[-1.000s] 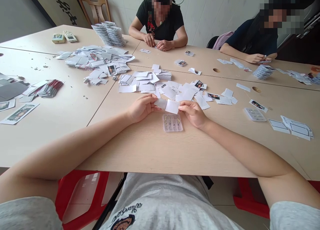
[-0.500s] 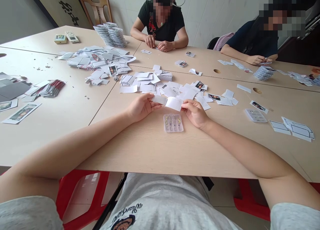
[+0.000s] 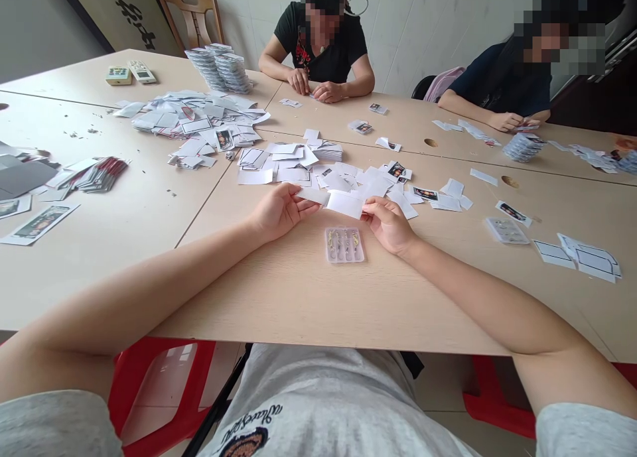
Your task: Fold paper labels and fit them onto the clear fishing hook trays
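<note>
My left hand [image 3: 284,211] pinches a narrow piece of white paper [image 3: 313,195] between thumb and fingers. A wider white paper card [image 3: 344,204] is gripped at its right edge by my right hand [image 3: 387,225]. The two pieces meet or overlap in the middle; I cannot tell whether they are joined. Just below them on the table lies a clear plastic box [image 3: 345,245] with several compartments, holding small yellow and silver metal pieces that look like fishing lures or hooks. Loose white cards [image 3: 293,173] spread over the table just beyond my hands.
A large heap of cards [image 3: 174,115] and stacked packs [image 3: 229,71] stand farther back on the left. Another clear box [image 3: 507,231] lies to the right near cut paper pieces [image 3: 594,255]. Two people [image 3: 318,52] work across the table [image 3: 279,291]. Red stools [image 3: 164,384] stand below its edge.
The white paper pieces in my hands have shifted very slightly to the left. Both hands keep their hold, and the box stays on the table.
</note>
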A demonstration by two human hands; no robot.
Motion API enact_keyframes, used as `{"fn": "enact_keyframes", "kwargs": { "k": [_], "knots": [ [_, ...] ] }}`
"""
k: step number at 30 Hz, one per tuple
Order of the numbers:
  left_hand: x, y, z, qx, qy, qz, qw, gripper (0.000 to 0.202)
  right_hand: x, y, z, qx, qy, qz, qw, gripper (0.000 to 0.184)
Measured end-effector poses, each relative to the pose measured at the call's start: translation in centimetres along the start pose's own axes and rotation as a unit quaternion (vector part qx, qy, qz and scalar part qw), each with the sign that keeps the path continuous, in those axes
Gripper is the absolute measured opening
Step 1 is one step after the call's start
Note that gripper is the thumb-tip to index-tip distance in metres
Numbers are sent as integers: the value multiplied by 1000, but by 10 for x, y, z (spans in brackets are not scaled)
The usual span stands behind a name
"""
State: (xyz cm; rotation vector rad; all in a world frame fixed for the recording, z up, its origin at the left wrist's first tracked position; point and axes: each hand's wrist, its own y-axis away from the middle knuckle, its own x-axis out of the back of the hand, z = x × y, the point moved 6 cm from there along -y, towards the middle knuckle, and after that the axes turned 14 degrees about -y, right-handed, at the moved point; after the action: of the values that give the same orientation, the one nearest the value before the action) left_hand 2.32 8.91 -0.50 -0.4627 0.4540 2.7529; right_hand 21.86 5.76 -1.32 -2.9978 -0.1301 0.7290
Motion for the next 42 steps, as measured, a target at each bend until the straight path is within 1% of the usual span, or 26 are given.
{"fn": "enact_keyframes", "kwargs": {
  "k": [4,14,19,24,25,27,29,31,32,33,34,35,36,37,38,39,41,42],
  "knots": [
    [0,0,-1,5,5,4,1000,8,0,0,0,-3,-7,6,1000,10],
    [3,-3,-2,-9,19,-4,1000,12,0,1,0,-7,-23,8,1000,7],
    [4,-6,-2,-22,24,-28,999,13,1,1,1,-5,-33,11,999,10],
    [5,-7,-4,-12,27,-25,999,8,2,1,0,-8,-45,20,999,9],
    [5,-7,-4,-12,23,-24,999,8,5,0,-2,1,-51,29,998,9],
    [5,-7,-4,-13,14,-25,1000,7,13,-2,-9,39,-68,67,995,10],
    [4,-6,-3,-12,6,-30,999,6,26,-5,-15,75,-75,120,987,20],
    [2,-5,-3,-9,-1,-33,999,5,35,-8,-14,68,-56,154,984,32],
    [1,-4,-2,-10,-5,-35,999,5,37,-9,-11,52,-37,155,986,35],
    [0,-3,-2,-11,-10,-35,999,5,36,-10,-9,42,4,137,990,35],
    [0,-2,-1,-13,-15,-35,999,5,31,-10,-8,39,59,103,992,31],
    [-1,-1,0,-15,-20,-35,999,5,25,-9,-6,43,117,61,990,26],
    [-1,-1,0,-16,-24,-35,999,4,16,-7,-5,56,179,12,982,21],
    [-1,0,0,-16,-28,-36,999,4,7,-4,-5,76,247,-37,965,16],
    [-1,0,0,-15,-30,-37,999,4,-2,-1,-4,101,309,-82,942,13],
    [-1,0,0,-15,-32,-40,999,4,-9,3,-4,129,356,-114,919,11],
    [-2,0,-1,-17,-35,-47,998,7,-19,9,-5,180,431,-156,871,15],
    [-2,0,-1,-18,-35,-51,998,8,-21,11,-5,196,454,-167,853,18]
  ]
}}
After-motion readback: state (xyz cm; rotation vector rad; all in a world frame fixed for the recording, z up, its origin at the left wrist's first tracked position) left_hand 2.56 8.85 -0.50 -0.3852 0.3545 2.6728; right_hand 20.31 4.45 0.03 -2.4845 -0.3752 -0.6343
